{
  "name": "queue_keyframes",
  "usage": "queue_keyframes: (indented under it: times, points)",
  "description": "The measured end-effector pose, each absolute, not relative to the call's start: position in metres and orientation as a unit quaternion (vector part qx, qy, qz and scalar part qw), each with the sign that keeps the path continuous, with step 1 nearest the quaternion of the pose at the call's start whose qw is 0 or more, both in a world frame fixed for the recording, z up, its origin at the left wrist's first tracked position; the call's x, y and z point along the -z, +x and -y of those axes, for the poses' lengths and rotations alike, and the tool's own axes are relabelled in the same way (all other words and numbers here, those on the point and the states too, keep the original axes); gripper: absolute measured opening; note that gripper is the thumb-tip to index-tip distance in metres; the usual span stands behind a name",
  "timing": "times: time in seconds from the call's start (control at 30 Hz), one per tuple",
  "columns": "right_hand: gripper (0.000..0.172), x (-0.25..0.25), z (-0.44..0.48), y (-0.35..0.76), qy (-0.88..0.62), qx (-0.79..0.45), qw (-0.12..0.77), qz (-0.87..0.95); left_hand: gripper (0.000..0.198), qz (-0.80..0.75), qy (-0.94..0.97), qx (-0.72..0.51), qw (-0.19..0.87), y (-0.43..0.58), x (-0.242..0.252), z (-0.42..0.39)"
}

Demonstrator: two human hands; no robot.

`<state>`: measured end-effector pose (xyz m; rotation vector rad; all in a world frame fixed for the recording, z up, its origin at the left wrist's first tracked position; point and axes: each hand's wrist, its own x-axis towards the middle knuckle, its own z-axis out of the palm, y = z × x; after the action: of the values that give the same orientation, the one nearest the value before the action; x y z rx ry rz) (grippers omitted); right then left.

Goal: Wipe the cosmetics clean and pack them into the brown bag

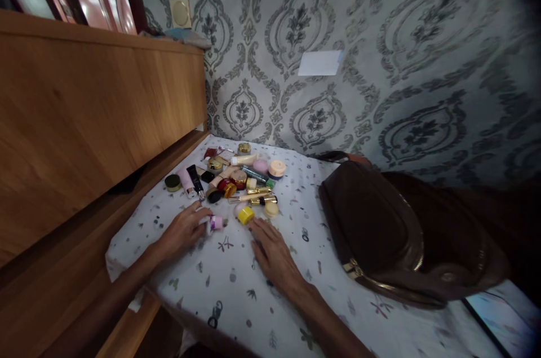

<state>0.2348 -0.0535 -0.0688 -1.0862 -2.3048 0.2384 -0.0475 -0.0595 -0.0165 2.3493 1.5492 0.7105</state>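
Note:
My left hand [185, 232] has its fingers closed around a small pink-and-purple container [216, 222] low over the cloth. Stretched out flat, my right hand [275, 256] holds nothing, its fingertips close to a yellow-lidded jar [245, 215]. Whether they touch it I cannot tell. Just beyond both hands lies a loose cluster of cosmetics. It includes a small cream-coloured jar [271, 210], a black tube [195, 179], a pale pink tube [186, 182], a dark green round jar [172, 182], a green-capped tube [257, 176] and a peach-lidded jar [277, 169].
A large dark brown bag [380, 222] with a gold zip stands on the right of the patterned white cloth [236, 296]. A wooden cabinet [105, 104] rises along the left edge. Papered wall [279, 93] closes the back. A lit screen [502, 321] lies at lower right.

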Motion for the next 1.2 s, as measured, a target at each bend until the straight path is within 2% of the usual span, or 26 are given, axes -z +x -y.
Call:
queue_keyframes:
  times: [0.23, 0.6, 0.83, 1.03, 1.2]
  points:
    - [0.046, 0.069, 0.055, 0.236, -0.416, -0.096, 0.292, 0.856, 0.037, -0.522, 0.802, -0.263, 0.122, -0.049, 0.021, 0.061]
    - [0.043, 0.066, 0.059, 0.238, -0.419, -0.091, 0.304, 0.851, 0.039, -0.529, 0.788, -0.309, 0.062, -0.043, 0.033, 0.055]
    - [0.041, 0.063, 0.059, 0.237, -0.419, -0.089, 0.304, 0.851, 0.036, -0.524, 0.791, -0.309, 0.070, -0.030, 0.031, 0.049]
    - [0.038, 0.061, 0.061, 0.237, -0.414, -0.078, 0.316, 0.850, 0.036, -0.511, 0.796, -0.315, 0.079, -0.015, 0.021, 0.039]
    - [0.036, 0.064, 0.061, 0.236, -0.410, -0.074, 0.334, 0.845, 0.032, -0.525, 0.779, -0.339, 0.045, -0.010, 0.004, 0.018]
